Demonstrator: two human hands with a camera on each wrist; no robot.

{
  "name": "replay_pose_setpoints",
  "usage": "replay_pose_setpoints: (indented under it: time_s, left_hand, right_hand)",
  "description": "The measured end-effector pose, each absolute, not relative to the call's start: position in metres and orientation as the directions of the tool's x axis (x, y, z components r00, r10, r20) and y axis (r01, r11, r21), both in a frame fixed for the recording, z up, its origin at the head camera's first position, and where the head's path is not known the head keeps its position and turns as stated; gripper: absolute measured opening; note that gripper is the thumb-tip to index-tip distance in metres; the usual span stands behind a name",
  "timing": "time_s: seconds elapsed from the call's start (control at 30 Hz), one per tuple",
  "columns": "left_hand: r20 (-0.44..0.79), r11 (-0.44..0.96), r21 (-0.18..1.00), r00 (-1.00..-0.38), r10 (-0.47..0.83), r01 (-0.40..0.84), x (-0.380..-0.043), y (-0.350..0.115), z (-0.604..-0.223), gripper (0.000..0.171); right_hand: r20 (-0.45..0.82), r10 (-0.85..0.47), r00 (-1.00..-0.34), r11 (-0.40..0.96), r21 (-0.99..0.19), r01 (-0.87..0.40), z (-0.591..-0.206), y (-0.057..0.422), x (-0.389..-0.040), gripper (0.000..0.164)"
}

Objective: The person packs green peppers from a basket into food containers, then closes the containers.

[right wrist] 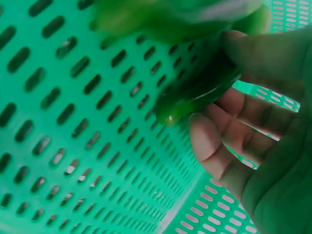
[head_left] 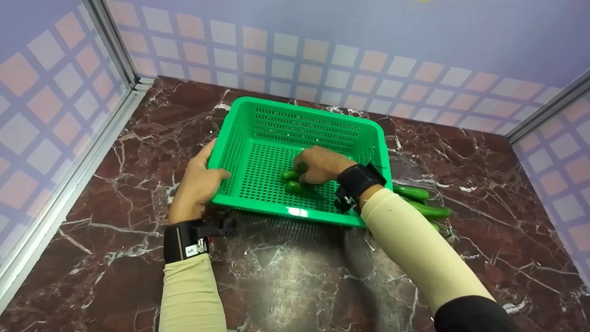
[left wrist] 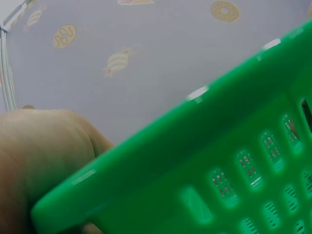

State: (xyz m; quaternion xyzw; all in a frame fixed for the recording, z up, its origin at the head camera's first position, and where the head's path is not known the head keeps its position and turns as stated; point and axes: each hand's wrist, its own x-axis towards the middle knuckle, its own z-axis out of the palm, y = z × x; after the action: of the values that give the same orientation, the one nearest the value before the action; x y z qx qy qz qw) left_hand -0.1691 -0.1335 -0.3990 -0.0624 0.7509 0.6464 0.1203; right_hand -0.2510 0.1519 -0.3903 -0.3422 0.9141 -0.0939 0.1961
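A green plastic basket (head_left: 295,210) with slotted walls and floor stands on the marbled surface. My left hand (head_left: 196,184) grips its left rim, thumb over the inside and fingers along the outer wall; the left wrist view shows this hand (left wrist: 46,151) against the rim (left wrist: 161,117). Inside the basket, my right hand (head_left: 324,164) is low over the floor, holding a cucumber (right wrist: 200,92) between thumb and fingers. A second cucumber (head_left: 297,187) lies just in front of that hand. In the right wrist view a blurred cucumber (right wrist: 161,19) crosses the top.
Several more cucumbers (head_left: 431,211) lie on clear plastic right of the basket, partly hidden by my right forearm. A patterned wall (head_left: 318,64) rises close behind the basket. Metal-framed panels border the left and right sides.
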Motion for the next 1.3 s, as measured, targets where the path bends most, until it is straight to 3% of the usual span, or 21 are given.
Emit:
replay_pose_setpoints:
  time_s: [0.23,0.4,0.7,1.07,1.2,1.3]
  left_hand:
    - [-0.26,0.149,0.957,-0.963,0.065,-0.249,-0.169,-0.134,-0.397,0.095]
    - [-0.263,0.145,0.956,-0.964,0.048,-0.254,-0.165,-0.142,-0.399,0.094]
    - [-0.26,0.147,0.956,-0.965,0.032,-0.253,-0.163,-0.147,-0.4,0.095]
    - [-0.271,0.145,0.955,-0.96,0.063,-0.26,-0.168,-0.135,-0.4,0.096]
    - [-0.268,0.137,0.956,-0.961,0.063,-0.258,-0.17,-0.133,-0.399,0.097]
    - [-0.27,0.141,0.955,-0.961,0.062,-0.26,-0.171,-0.133,-0.398,0.097]
  right_hand:
    - [-0.23,-0.731,-0.643,0.679,-0.337,-0.652,-0.384,0.14,-0.244,0.045]
    - [-0.281,-0.75,-0.598,0.661,-0.319,-0.679,-0.386,0.126,-0.243,0.033]
    - [-0.327,-0.716,-0.617,0.694,-0.232,-0.682,-0.387,0.119,-0.242,0.023]
    - [-0.336,-0.708,-0.622,0.698,-0.195,-0.689,-0.385,0.132,-0.24,0.05]
    - [-0.332,-0.697,-0.635,0.708,-0.179,-0.683,-0.376,0.137,-0.242,0.049]
    - [-0.331,-0.682,-0.652,0.723,-0.165,-0.671,-0.365,0.139,-0.242,0.033]
